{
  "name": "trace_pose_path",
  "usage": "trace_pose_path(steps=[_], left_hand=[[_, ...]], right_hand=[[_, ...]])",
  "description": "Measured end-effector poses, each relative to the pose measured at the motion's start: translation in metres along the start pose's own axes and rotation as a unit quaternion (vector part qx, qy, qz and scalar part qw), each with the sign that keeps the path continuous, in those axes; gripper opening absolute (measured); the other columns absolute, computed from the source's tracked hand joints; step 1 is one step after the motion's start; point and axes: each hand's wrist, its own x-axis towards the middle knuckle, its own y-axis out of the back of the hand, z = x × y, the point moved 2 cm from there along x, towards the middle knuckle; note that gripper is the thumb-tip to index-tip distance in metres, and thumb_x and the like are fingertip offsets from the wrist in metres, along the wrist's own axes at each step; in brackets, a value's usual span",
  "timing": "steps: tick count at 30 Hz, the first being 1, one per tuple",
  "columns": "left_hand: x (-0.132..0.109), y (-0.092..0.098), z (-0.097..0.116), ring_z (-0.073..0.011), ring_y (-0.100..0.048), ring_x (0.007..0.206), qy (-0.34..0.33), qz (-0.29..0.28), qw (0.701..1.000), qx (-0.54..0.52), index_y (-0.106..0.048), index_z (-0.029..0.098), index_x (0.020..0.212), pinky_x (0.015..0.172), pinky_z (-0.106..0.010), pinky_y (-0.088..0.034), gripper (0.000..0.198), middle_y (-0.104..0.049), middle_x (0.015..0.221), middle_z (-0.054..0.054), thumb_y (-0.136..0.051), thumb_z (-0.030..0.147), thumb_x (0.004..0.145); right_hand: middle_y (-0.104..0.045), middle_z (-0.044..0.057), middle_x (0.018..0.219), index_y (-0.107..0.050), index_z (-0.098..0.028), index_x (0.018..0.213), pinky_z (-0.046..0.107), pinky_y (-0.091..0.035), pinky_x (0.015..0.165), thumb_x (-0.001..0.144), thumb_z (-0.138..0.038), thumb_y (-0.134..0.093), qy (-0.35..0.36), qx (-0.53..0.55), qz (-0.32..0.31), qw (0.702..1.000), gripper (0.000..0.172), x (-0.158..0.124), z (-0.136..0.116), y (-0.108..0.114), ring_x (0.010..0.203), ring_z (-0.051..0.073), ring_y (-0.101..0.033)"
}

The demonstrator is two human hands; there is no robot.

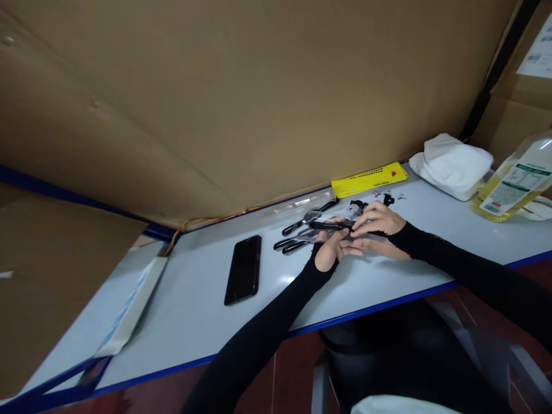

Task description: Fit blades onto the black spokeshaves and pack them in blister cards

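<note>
In the head view my left hand (331,248) and my right hand (378,221) meet over the worktable. Between them is a long black-handled tool (324,225) with what looks like clear plastic around it. My left fingers are closed about its near side. From the right, my right thumb and fingers grip its other end. My fingers hide part of the tool, so its exact kind is unclear. Beside my left hand lie more tools with black handles (295,247). Just beyond my right hand sit small black parts (388,199) and several small metal pieces (402,197).
A black phone (243,270) lies left of my hands. Yellow printed cards (370,180) and a clear plastic strip (297,205) lie along the cardboard wall (259,103). At the right are a white cloth bundle (452,167) and a bottle of yellow liquid (513,184).
</note>
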Motion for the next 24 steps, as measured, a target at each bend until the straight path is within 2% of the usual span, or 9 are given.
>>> trace_pose_path(steps=[2, 5, 10, 13, 16, 18, 19, 21, 24], left_hand=[[0.003, 0.004, 0.002, -0.0314, -0.079, 0.064, -0.004, 0.001, 1.000, 0.004, -0.045, 0.021, 0.130, 0.046, -0.033, -0.060, 0.080, -0.076, 0.085, -0.003, -0.091, 0.035, 0.066], [0.004, 0.006, 0.002, -0.0275, -0.074, 0.052, 0.013, 0.004, 1.000, 0.024, -0.048, 0.020, 0.120, 0.036, -0.028, -0.052, 0.073, -0.074, 0.077, -0.002, -0.090, 0.044, 0.066], [-0.005, -0.003, 0.004, -0.0197, -0.060, 0.034, 0.030, -0.008, 0.995, 0.098, -0.053, 0.020, 0.108, 0.028, -0.025, -0.045, 0.068, -0.067, 0.061, 0.003, -0.094, 0.047, 0.061], [-0.009, -0.006, 0.006, -0.0173, -0.054, 0.029, 0.047, -0.021, 0.992, 0.118, -0.059, 0.017, 0.102, 0.026, -0.027, -0.041, 0.059, -0.067, 0.060, 0.002, -0.093, 0.042, 0.060], [-0.008, -0.002, 0.006, -0.0125, -0.048, 0.028, 0.048, -0.010, 0.993, 0.108, -0.067, 0.014, 0.096, 0.027, -0.024, -0.034, 0.048, -0.068, 0.061, -0.001, -0.089, 0.038, 0.061], [-0.005, 0.003, 0.004, -0.0123, -0.052, 0.032, 0.039, 0.008, 0.994, 0.099, -0.070, 0.014, 0.094, 0.031, -0.024, -0.036, 0.043, -0.069, 0.062, -0.002, -0.088, 0.034, 0.060], [-0.003, 0.005, 0.002, -0.0131, -0.055, 0.036, 0.032, 0.016, 0.995, 0.094, -0.071, 0.013, 0.093, 0.034, -0.024, -0.039, 0.042, -0.069, 0.063, -0.002, -0.088, 0.032, 0.059], [-0.001, 0.009, 0.001, -0.0151, -0.060, 0.042, 0.024, 0.021, 0.996, 0.088, -0.072, 0.013, 0.093, 0.039, -0.025, -0.044, 0.042, -0.069, 0.065, -0.003, -0.088, 0.032, 0.059], [0.001, 0.013, 0.000, -0.0158, -0.062, 0.046, 0.032, 0.025, 0.995, 0.089, -0.074, 0.013, 0.093, 0.041, -0.024, -0.046, 0.042, -0.069, 0.065, -0.002, -0.089, 0.032, 0.060]], right_hand=[[-0.081, 0.003, 0.098, -0.084, -0.030, 0.096, 0.040, -0.053, 0.091, 0.096, -0.041, -0.072, -0.018, -0.004, 0.039, 0.999, 0.017, 0.004, -0.004, 0.007, 0.100, 0.024, -0.059], [-0.079, 0.004, 0.088, -0.080, -0.027, 0.084, 0.038, -0.052, 0.081, 0.094, -0.042, -0.072, -0.098, -0.028, 0.060, 0.993, 0.020, 0.008, -0.005, 0.019, 0.089, 0.023, -0.062], [-0.072, 0.000, 0.071, -0.075, -0.023, 0.075, 0.029, -0.044, 0.061, 0.088, -0.043, -0.071, -0.226, 0.035, -0.062, 0.971, 0.025, 0.003, -0.011, 0.016, 0.062, 0.014, -0.059], [-0.070, 0.000, 0.067, -0.074, -0.022, 0.073, 0.028, -0.043, 0.057, 0.089, -0.055, -0.069, -0.265, 0.069, -0.077, 0.959, 0.037, 0.003, -0.003, 0.012, 0.060, 0.014, -0.060], [-0.074, 0.004, 0.074, -0.076, -0.021, 0.080, 0.032, -0.050, 0.068, 0.096, -0.058, -0.059, -0.282, -0.012, -0.027, 0.959, 0.043, 0.013, 0.036, 0.020, 0.070, 0.019, -0.065], [-0.079, 0.010, 0.099, -0.078, -0.017, 0.102, 0.038, -0.053, 0.087, 0.095, -0.046, -0.063, -0.267, -0.137, 0.001, 0.954, 0.033, 0.023, 0.075, 0.031, 0.092, 0.025, -0.069], [-0.078, 0.015, 0.114, -0.077, -0.014, 0.116, 0.042, -0.050, 0.099, 0.092, -0.040, -0.067, -0.261, -0.194, -0.006, 0.946, 0.036, 0.028, 0.095, 0.037, 0.107, 0.029, -0.067], [-0.070, 0.020, 0.138, -0.069, -0.010, 0.136, 0.048, -0.043, 0.110, 0.086, -0.039, -0.075, -0.242, -0.259, -0.072, 0.932, 0.059, 0.035, 0.134, 0.046, 0.129, 0.037, -0.057], [-0.068, 0.017, 0.143, -0.065, -0.015, 0.144, 0.055, -0.041, 0.109, 0.088, -0.046, -0.075, -0.240, -0.281, -0.117, 0.922, 0.064, 0.039, 0.171, 0.056, 0.132, 0.040, -0.055]])
